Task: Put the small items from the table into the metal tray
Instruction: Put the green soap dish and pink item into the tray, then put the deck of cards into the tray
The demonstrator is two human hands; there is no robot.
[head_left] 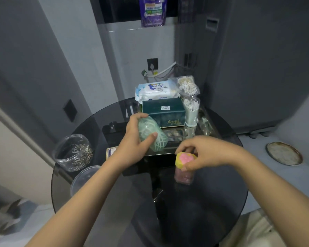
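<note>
My left hand (132,139) grips a pale green round container (155,138) with a lattice pattern, tilted over the near left part of the metal tray (178,135). My right hand (205,153) pinches a small yellow and pink item (183,159) just above the glass table, at the tray's near edge. In the tray stand a dark green box (163,111), a pack of baby wipes (157,90), a clear tube of cotton swabs (191,111) and a bag of cotton swabs (187,84).
On the round dark glass table (203,202), a clear jar of safety pins (73,152) stands at the left, with a clear lid (84,177) in front of it. A small card box (111,151) lies behind my left wrist. A round plate (284,153) lies off to the right.
</note>
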